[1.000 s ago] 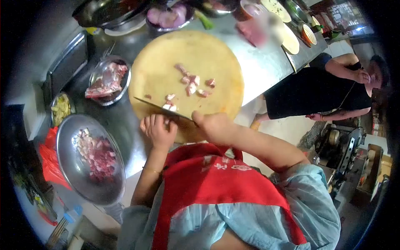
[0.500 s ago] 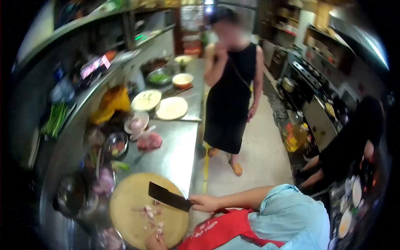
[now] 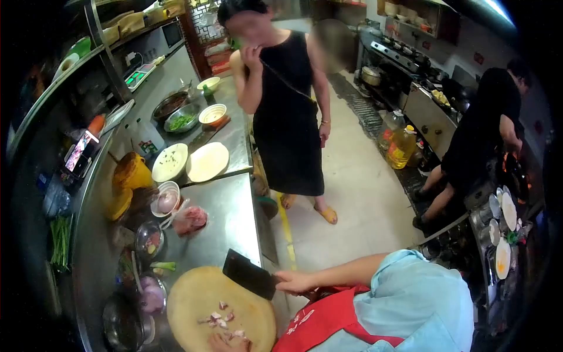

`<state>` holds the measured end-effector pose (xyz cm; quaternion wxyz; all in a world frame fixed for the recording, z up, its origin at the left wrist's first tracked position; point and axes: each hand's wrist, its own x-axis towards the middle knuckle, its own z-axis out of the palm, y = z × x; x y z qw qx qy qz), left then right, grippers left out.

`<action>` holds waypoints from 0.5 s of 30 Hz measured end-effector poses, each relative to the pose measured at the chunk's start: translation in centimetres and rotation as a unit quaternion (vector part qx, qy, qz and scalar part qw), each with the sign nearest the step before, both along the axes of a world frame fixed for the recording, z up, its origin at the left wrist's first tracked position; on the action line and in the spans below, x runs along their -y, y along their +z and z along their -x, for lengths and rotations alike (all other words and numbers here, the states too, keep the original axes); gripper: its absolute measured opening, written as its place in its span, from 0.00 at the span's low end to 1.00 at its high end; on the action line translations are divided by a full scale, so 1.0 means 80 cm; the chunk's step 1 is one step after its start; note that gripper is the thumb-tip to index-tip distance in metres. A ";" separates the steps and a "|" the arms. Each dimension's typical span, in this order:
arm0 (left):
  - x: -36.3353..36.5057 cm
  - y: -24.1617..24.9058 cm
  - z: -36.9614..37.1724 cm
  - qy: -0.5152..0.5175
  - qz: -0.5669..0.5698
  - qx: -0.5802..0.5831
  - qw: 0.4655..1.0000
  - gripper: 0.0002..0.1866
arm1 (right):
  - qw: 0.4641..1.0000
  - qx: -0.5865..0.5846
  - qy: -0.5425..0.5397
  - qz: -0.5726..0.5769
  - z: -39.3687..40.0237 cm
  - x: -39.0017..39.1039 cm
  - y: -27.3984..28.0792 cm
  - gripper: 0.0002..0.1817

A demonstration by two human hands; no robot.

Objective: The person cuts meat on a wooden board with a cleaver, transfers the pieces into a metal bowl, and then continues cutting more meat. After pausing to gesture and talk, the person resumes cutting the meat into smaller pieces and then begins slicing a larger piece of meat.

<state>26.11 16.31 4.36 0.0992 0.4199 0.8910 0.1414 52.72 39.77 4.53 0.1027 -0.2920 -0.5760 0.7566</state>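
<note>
My right hand [image 3: 295, 282] is closed round the handle of a dark, broad-bladed cleaver [image 3: 249, 274]. Its blade hangs tilted over the far right edge of a round chopping board [image 3: 190, 293]. On the board lie small pink-and-white chopped pieces [image 3: 218, 321], whose kind I cannot make out. At the bottom edge of the view, my left hand [image 3: 224, 342] rests on the board among the nearest pieces, its visible fingers stretched out. The rest of that hand is cut off by the frame.
Beyond the board are bagged meat [image 3: 190, 220], a spring onion piece [image 3: 163, 266], a metal bowl [image 3: 149, 239] and plates [image 3: 207, 161]. A person in black [image 3: 287, 111] stands beyond the counter; another person [image 3: 484, 123] works at the stove, right.
The view has shifted, moving the counter and standing person leftward in frame. My left hand's fingers have spread beside the pieces. The cleaver stays in my right hand over the board's edge.
</note>
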 end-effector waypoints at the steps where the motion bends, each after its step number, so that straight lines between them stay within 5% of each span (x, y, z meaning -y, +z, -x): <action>1: -0.008 0.026 -0.015 -0.042 0.001 0.065 0.997 0.43 | 1.000 0.015 0.003 0.008 0.000 -0.002 -0.002 0.11; 4: -0.004 0.006 -0.024 -0.198 0.098 -0.125 0.967 0.42 | 0.999 0.036 0.012 0.031 0.007 -0.003 -0.014 0.15; 7: 0.012 -0.058 0.005 -0.217 0.008 0.060 0.974 0.53 | 0.998 0.041 0.012 0.038 0.005 0.002 -0.023 0.15; 11: -0.041 -0.019 -0.001 -0.076 -0.031 -0.126 0.989 0.44 | 1.000 0.012 0.025 -0.001 0.013 -0.003 0.009 0.11; 13: -0.062 -0.031 0.024 -0.020 -0.013 -0.152 0.988 0.40 | 0.999 0.036 0.022 0.029 0.021 0.003 -0.012 0.11; 15: -0.070 -0.026 0.043 0.008 -0.021 -0.065 0.998 0.50 | 0.998 0.056 0.005 0.018 0.028 0.017 -0.019 0.12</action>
